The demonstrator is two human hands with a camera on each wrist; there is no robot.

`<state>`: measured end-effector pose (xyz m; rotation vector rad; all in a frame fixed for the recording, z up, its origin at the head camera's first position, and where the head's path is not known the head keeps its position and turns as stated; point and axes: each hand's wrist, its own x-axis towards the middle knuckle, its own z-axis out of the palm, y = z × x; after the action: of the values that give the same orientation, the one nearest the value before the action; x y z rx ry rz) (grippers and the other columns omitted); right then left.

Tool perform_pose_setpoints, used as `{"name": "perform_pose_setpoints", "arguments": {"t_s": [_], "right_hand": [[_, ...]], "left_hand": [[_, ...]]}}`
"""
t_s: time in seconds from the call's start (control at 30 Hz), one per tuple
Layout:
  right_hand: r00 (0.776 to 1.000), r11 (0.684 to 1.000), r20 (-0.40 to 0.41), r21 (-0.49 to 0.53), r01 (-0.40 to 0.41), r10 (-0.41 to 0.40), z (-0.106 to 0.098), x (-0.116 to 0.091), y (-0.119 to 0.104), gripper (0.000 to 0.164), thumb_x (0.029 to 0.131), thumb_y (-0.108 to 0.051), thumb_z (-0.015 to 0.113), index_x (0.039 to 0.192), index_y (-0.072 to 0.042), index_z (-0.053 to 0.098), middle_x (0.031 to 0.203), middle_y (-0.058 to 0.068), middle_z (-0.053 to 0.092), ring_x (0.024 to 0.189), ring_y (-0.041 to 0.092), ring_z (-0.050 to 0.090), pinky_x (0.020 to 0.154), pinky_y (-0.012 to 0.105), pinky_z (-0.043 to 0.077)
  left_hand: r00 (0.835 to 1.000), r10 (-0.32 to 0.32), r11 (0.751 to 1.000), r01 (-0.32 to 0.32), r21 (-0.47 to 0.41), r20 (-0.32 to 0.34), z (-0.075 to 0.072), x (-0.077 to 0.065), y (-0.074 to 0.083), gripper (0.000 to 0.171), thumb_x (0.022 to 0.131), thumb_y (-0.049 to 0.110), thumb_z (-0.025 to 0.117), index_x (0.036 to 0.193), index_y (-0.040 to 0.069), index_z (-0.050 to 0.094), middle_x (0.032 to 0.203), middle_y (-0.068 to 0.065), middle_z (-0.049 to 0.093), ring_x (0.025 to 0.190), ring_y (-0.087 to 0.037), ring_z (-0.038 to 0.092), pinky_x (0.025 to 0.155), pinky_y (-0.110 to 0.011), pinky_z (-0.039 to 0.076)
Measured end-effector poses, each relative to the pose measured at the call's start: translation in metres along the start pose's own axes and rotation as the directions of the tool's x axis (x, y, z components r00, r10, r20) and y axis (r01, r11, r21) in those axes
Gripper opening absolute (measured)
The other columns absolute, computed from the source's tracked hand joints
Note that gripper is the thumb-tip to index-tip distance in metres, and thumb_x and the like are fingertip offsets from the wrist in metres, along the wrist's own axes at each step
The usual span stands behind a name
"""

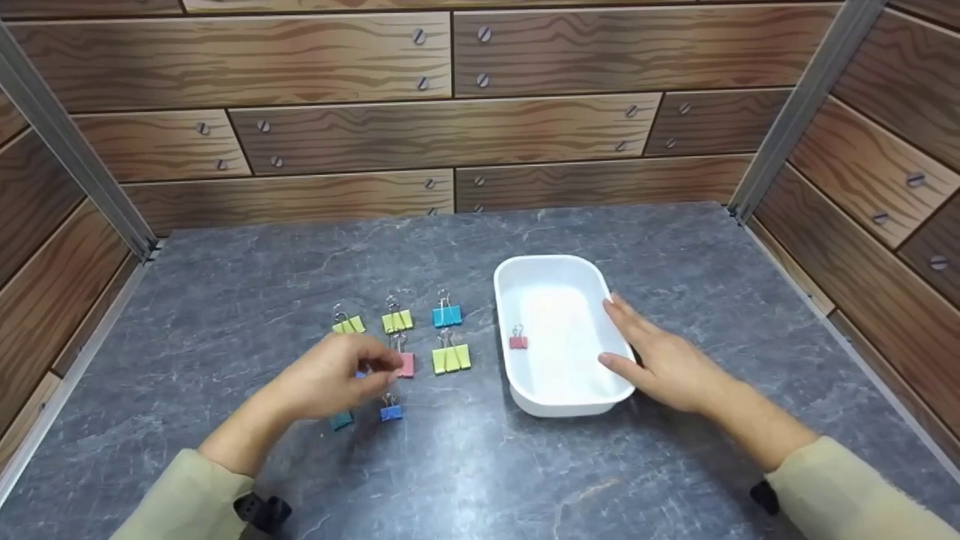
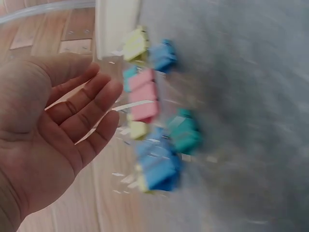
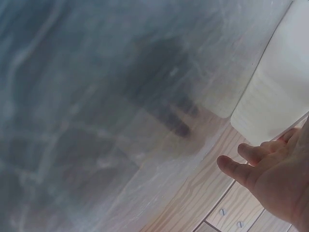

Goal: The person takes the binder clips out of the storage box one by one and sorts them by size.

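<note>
My left hand (image 1: 337,379) hovers over a group of binder clips, nearest a pink binder clip (image 1: 407,365). The left wrist view shows its fingers loosely bent, with nothing between them. Around it lie lime clips (image 1: 451,358), a light-blue clip (image 1: 447,316), a blue clip (image 1: 391,412) and a teal clip (image 1: 341,420); the hand partly covers another blue one. My right hand (image 1: 664,367) rests on the right rim of a white plastic box (image 1: 559,409), fingers extended. Inside the box, near its left wall, is a small pink binder clip (image 1: 518,342).
The grey marbled tabletop (image 1: 480,480) is bordered by wood-patterned panels (image 1: 442,131) at the back and sides. Metal posts (image 1: 795,112) stand at the back corners. Lime clips (image 1: 397,321) lie toward the back of the group.
</note>
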<state>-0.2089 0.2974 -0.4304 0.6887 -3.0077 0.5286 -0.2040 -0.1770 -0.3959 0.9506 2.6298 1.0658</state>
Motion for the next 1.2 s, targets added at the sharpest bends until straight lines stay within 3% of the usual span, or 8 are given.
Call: {"name": "perform_pose_setpoints", "arguments": {"t_s": [0.2, 0.33, 0.5, 0.67, 0.83, 1.0, 1.2], "right_hand": [[1.0, 1.0, 0.006, -0.005, -0.005, 0.005, 0.001, 0.001, 0.0, 0.081, 0.11, -0.054, 0.05, 0.17, -0.008, 0.02, 0.174, 0.018, 0.018, 0.15, 0.047, 0.036, 0.116, 0.065, 0.036], [1.0, 1.0, 0.0, -0.011, -0.005, 0.005, 0.001, 0.0, 0.002, 0.081, 0.11, -0.054, 0.05, 0.17, -0.008, 0.02, 0.174, 0.018, 0.018, 0.15, 0.047, 0.036, 0.116, 0.065, 0.036], [1.0, 1.0, -0.005, -0.012, -0.003, 0.003, 0.002, 0.0, 0.001, 0.081, 0.109, -0.054, 0.05, 0.169, -0.007, 0.021, 0.174, 0.018, 0.019, 0.15, 0.047, 0.036, 0.116, 0.065, 0.037], [1.0, 1.0, 0.0, -0.006, -0.003, 0.003, 0.001, 0.0, 0.0, 0.082, 0.109, -0.056, 0.049, 0.169, -0.008, 0.021, 0.174, 0.018, 0.019, 0.149, 0.047, 0.038, 0.116, 0.064, 0.037], [1.0, 1.0, 0.002, -0.001, -0.01, 0.01, 0.0, 0.001, -0.001, 0.082, 0.109, -0.057, 0.049, 0.17, -0.009, 0.021, 0.175, 0.016, 0.018, 0.149, 0.046, 0.039, 0.116, 0.063, 0.038], [1.0, 1.0, -0.001, -0.007, -0.012, 0.012, 0.001, 0.0, 0.0, 0.082, 0.109, -0.057, 0.049, 0.17, -0.009, 0.021, 0.175, 0.016, 0.018, 0.149, 0.046, 0.039, 0.116, 0.063, 0.038], [1.0, 1.0, 0.001, -0.009, -0.017, 0.017, 0.001, 0.0, 0.001, 0.082, 0.109, -0.058, 0.048, 0.17, -0.01, 0.021, 0.175, 0.016, 0.018, 0.149, 0.045, 0.038, 0.116, 0.063, 0.038]], "left_hand": [[0.998, 0.057, 0.996, -0.059, -0.061, -0.034, -0.007, 0.032, 0.035, 0.013, 0.101, 0.012, 0.072, 0.112, 0.009, 0.079, 0.097, 0.002, 0.075, 0.086, -0.013, 0.069, 0.079, -0.033, 0.06], [0.994, 0.101, 0.993, -0.102, -0.05, -0.031, -0.004, 0.068, 0.055, 0.018, 0.101, 0.015, 0.073, 0.116, 0.007, 0.078, 0.1, 0.001, 0.076, 0.087, -0.013, 0.067, 0.081, -0.034, 0.059], [0.993, 0.115, 0.985, -0.114, -0.127, 0.0, 0.008, 0.113, 0.068, 0.021, 0.099, 0.012, 0.073, 0.118, 0.005, 0.077, 0.102, -0.002, 0.076, 0.091, -0.015, 0.069, 0.084, -0.032, 0.059], [0.994, 0.099, 0.98, -0.092, -0.174, 0.036, 0.024, 0.151, 0.068, 0.021, 0.099, 0.011, 0.073, 0.119, 0.003, 0.075, 0.104, -0.005, 0.076, 0.094, -0.015, 0.069, 0.086, -0.028, 0.058], [0.994, 0.081, 0.986, -0.07, -0.149, 0.068, 0.038, 0.177, 0.058, 0.019, 0.1, 0.011, 0.074, 0.116, 0.002, 0.076, 0.102, -0.006, 0.076, 0.092, -0.014, 0.068, 0.085, -0.028, 0.057], [0.993, 0.083, 0.991, -0.073, -0.113, 0.089, 0.051, 0.19, 0.049, 0.018, 0.099, 0.009, 0.075, 0.114, 0.0, 0.077, 0.101, -0.008, 0.077, 0.092, -0.015, 0.069, 0.085, -0.028, 0.057], [0.991, 0.076, 0.997, -0.074, -0.023, 0.114, 0.06, 0.196, 0.043, 0.017, 0.097, 0.008, 0.076, 0.111, -0.001, 0.078, 0.097, -0.006, 0.077, 0.087, -0.013, 0.066, 0.083, -0.03, 0.056]]}}
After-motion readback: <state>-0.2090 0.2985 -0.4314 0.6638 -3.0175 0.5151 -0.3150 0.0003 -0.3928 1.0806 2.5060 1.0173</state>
